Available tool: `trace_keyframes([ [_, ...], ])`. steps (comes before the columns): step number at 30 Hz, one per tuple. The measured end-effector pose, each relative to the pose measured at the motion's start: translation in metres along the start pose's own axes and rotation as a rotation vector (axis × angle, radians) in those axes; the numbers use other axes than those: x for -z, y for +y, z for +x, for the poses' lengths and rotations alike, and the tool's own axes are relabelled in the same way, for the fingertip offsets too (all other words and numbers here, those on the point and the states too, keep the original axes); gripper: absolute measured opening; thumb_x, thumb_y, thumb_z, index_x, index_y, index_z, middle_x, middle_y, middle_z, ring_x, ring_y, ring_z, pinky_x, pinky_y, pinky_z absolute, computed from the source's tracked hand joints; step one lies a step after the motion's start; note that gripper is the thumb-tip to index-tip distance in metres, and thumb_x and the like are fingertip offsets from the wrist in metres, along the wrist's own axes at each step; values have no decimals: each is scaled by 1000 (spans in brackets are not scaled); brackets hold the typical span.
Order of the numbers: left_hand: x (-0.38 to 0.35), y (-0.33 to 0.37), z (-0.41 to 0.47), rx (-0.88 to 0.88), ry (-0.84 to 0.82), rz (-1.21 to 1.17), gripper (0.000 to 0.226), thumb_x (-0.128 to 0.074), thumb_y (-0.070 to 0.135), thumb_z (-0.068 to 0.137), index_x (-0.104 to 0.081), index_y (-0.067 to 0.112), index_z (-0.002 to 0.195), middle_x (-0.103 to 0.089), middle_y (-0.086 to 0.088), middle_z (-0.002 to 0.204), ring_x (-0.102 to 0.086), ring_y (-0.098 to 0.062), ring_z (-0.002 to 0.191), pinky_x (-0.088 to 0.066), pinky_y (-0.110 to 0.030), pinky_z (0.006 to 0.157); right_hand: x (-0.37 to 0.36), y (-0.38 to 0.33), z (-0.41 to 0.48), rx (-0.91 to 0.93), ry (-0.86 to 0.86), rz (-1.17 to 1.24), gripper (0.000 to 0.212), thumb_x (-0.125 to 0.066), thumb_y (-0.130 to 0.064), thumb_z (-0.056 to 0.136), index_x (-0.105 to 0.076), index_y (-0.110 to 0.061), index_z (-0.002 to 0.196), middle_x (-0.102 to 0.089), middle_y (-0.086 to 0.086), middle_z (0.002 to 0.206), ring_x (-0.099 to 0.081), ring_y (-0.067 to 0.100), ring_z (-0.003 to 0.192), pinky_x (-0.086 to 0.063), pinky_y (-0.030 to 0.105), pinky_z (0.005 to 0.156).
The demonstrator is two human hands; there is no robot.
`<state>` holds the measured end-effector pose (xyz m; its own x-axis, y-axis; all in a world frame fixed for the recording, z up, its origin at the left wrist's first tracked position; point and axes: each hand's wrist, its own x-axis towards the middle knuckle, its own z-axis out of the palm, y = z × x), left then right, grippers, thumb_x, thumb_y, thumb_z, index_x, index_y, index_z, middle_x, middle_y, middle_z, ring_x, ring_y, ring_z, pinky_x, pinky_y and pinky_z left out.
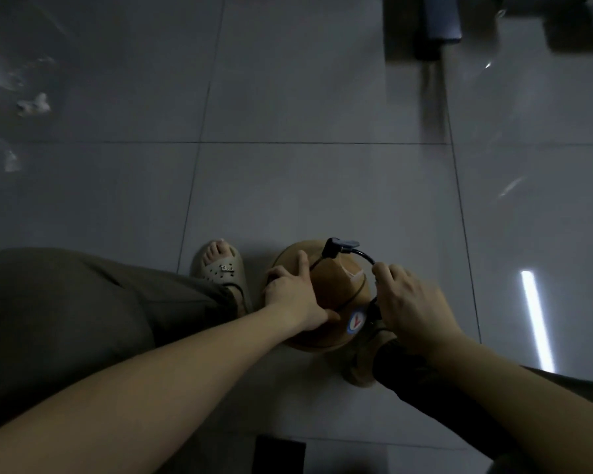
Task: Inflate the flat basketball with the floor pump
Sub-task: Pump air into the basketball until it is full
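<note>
A brown, partly caved-in basketball (pixel 332 292) lies on the tiled floor between my feet. My left hand (pixel 293 290) rests on its left side with fingers spread over the surface. The pump's black hose (pixel 365 256) arcs over the ball, and its black nozzle head (pixel 336 249) sits against the ball's top. My right hand (pixel 408 302) grips the hose on the ball's right side. A round pressure gauge (pixel 356 322) with a red needle shows beside the ball, under my right hand. The pump's body is hidden.
My left foot in a beige sandal (pixel 221 268) stands just left of the ball, and my right shoe (pixel 360 364) is behind it. A dark object (pixel 437 25) lies far off at the top right. A dark flat item (pixel 279 455) sits at the bottom edge.
</note>
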<state>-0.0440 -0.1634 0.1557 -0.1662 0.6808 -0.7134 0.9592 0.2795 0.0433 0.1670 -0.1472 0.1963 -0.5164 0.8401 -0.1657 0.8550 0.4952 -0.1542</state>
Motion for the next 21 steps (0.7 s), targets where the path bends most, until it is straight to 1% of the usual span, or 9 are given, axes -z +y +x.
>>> trace_keyframes([
  [2, 0, -1, -1, 4, -4, -10, 143, -65, 86, 61, 25, 26, 154, -10, -40, 152, -53, -51, 117, -50, -52, 97, 2, 1, 7, -15, 16, -30, 20, -49, -22, 94, -47, -14, 112, -52, 3, 77, -44, 21, 56, -28, 30, 40],
  [4, 1, 0, -3, 8, -14, -34, 143, -66, 86, 61, 25, 27, 154, -9, -39, 153, -50, -51, 121, -49, -52, 99, 10, -3, 13, -65, 14, -29, 16, -49, -20, 96, -42, -16, 110, -51, 2, 77, -41, 18, 56, -21, 26, 43],
  [8, 4, 3, -4, 39, -53, -52, 146, -70, 84, 59, 27, 28, 153, -6, -38, 154, -45, -54, 127, -46, -57, 101, 31, -17, 1, -84, -68, -34, 16, -42, -23, 101, -37, -17, 115, -57, 4, 90, -42, 21, 62, -27, 30, 50],
  [9, 6, 4, -4, 46, -59, -43, 148, -70, 85, 57, 28, 28, 153, -6, -39, 153, -43, -54, 128, -46, -58, 101, 41, -19, -4, -89, -61, -29, 16, -41, -25, 102, -36, -17, 115, -58, 4, 91, -43, 23, 62, -27, 30, 49],
  [12, 9, 5, -3, 37, -79, -38, 153, -71, 85, 54, 29, 26, 153, -5, -42, 152, -38, -57, 131, -46, -60, 101, 88, -21, -15, -140, 44, 18, 13, -43, -27, 102, -36, -17, 107, -58, 5, 87, -54, 30, 64, -37, 35, 50],
  [14, 7, 3, -5, 3, -69, -31, 153, -69, 87, 54, 28, 23, 153, -6, -46, 149, -39, -60, 128, -46, -60, 100, 121, -20, -19, -175, 101, 35, 14, -45, -27, 101, -34, -19, 100, -56, 4, 81, -53, 30, 61, -42, 38, 52],
  [16, 4, 3, -7, -23, -35, -10, 153, -67, 87, 54, 28, 21, 153, -8, -48, 148, -43, -60, 124, -46, -59, 100, 146, -17, -21, -217, 130, 56, 14, -45, -26, 101, -33, -19, 98, -54, 2, 76, -52, 26, 58, -46, 40, 53],
  [19, 2, 3, -8, -38, -25, 3, 151, -70, 85, 57, 27, 22, 154, -7, -46, 150, -43, -59, 125, -46, -59, 100, 142, -19, -25, -218, 192, 49, 11, -43, -26, 101, -34, -19, 98, -53, 2, 73, -49, 21, 54, -45, 38, 49],
  [21, 1, 2, -8, -35, -24, -7, 149, -72, 82, 58, 26, 24, 154, -6, -44, 152, -44, -58, 126, -46, -59, 99, 118, -29, -27, -172, 160, 14, 9, -42, -25, 101, -36, -18, 101, -54, 2, 76, -48, 21, 53, -41, 36, 45],
])
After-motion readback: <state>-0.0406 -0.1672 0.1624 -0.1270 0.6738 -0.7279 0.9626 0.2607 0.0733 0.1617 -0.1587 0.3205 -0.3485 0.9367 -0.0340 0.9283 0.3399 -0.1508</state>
